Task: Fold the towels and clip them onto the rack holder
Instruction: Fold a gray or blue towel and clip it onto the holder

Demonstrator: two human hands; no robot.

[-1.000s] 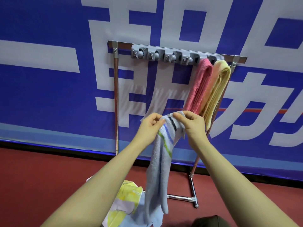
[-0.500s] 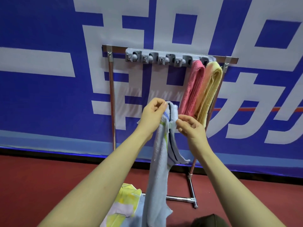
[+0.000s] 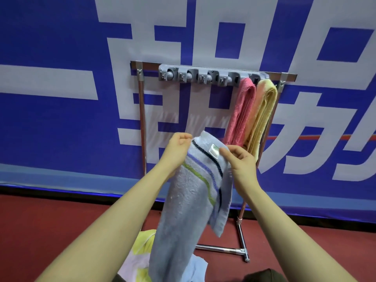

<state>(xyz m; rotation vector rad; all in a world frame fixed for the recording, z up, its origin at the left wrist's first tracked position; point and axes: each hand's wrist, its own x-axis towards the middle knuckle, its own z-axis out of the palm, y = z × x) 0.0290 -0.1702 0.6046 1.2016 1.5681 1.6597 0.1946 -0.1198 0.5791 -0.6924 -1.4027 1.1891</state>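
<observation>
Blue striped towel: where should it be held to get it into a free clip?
Probably keep the blue striped towel pinched at its striped top edge, left hand and right hand at either side. The rest hangs free below, so lift that edge from beneath toward the grey clip holder.

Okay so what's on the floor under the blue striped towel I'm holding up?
Below the blue striped towel lies a heap of cloths, yellow, white and pale blue. The hanging towel covers the heap's middle, so how many pieces there are cannot be told. The rack's chrome foot shows behind.
</observation>
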